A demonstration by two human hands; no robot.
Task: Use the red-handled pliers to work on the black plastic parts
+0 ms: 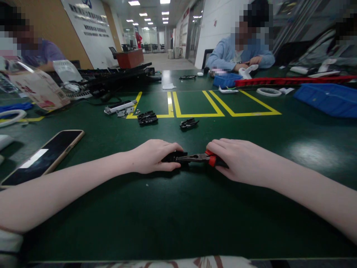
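My left hand (156,156) is closed on a small black plastic part (170,156) just above the green table (178,219). My right hand (237,158) grips needle-nose pliers (210,159) by their red and black handles. The pliers' long metal jaws point left and reach the black part by my left fingertips; whether they clamp it I cannot tell. Beyond my hands lie a similar black part (189,123) and a small group of black parts (147,117). Left of these is a white bar-shaped piece (120,107) beside small grey metal pieces (125,112).
A phone (44,156) lies at the left. Yellow tape lines (199,115) mark the table. Blue bins (329,98) and a long red strip (295,80) are at the right. Dark long parts (119,80) lie far left. One person (240,56) sits opposite, another (44,52) at the left.
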